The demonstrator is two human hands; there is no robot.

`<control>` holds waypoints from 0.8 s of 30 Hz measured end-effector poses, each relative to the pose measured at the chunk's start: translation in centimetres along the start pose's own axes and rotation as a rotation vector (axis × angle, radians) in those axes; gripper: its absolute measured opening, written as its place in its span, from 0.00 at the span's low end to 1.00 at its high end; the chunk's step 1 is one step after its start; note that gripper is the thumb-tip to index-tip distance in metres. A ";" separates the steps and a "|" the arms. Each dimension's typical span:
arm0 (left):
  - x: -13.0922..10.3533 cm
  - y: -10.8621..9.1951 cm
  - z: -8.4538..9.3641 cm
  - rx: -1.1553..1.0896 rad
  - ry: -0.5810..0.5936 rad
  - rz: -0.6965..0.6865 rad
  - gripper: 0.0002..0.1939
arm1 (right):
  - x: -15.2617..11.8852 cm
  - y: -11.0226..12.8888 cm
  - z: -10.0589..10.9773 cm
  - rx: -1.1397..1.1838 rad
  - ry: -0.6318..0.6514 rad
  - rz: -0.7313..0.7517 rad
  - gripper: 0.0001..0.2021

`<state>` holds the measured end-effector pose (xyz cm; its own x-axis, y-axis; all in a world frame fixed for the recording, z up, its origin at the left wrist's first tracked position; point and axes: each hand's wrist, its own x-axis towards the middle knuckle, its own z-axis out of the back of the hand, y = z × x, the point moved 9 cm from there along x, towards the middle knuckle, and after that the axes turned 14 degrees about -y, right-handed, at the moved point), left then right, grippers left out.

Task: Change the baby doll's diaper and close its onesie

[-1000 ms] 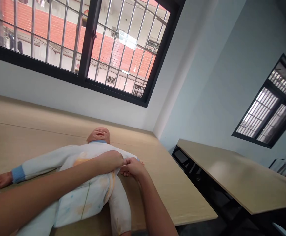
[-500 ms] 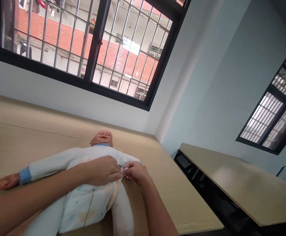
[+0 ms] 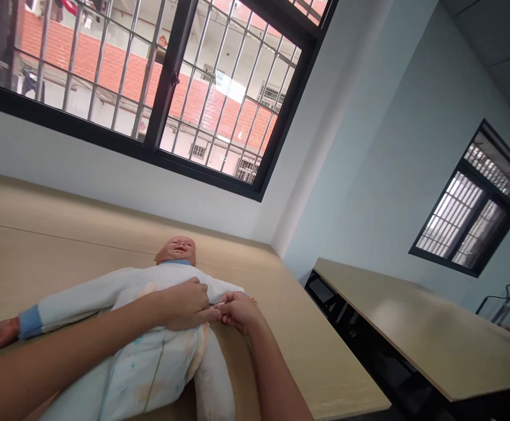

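A baby doll (image 3: 178,250) in a white suit with blue cuffs lies on its back on the wooden table (image 3: 281,333). Around its hips is a white patterned diaper (image 3: 145,374). My left hand (image 3: 187,305) reaches across the doll's belly, fingers bent at the upper edge of the diaper. Beside it, at the doll's waist, my right hand (image 3: 236,310) pinches something small and white, perhaps the diaper's tab. The fingertips of both hands meet there, and they partly hide what is between them.
A second table (image 3: 413,321) stands to the right, past a dark gap. Behind the doll is a wall with a barred window (image 3: 150,88). Another window (image 3: 469,202) is on the right wall, above a thin black stand (image 3: 496,301).
The view has shifted slightly. My left thumb and fingers have moved closer to my right fingertips and now touch them at the doll's side.
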<state>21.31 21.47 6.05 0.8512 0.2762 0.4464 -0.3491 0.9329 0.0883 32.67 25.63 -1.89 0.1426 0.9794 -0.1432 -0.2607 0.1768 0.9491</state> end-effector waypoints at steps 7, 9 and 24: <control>0.0 0.1 -0.3 0.096 -0.042 0.047 0.11 | 0.4 0.1 -1.7 0.268 0.124 -0.040 0.17; 0.0 0.6 -0.1 0.109 -0.075 0.116 0.09 | 0.5 0.3 -2.2 0.332 0.161 -0.018 0.17; -0.1 1.4 0.5 -0.052 -0.084 0.264 0.11 | -1.7 1.8 -5.3 0.541 0.346 -0.013 0.14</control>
<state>20.55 22.61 6.56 0.6970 0.4934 0.5203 -0.5322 0.8423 -0.0858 26.91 24.84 -1.39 -0.1976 0.9684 -0.1522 0.2709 0.2031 0.9409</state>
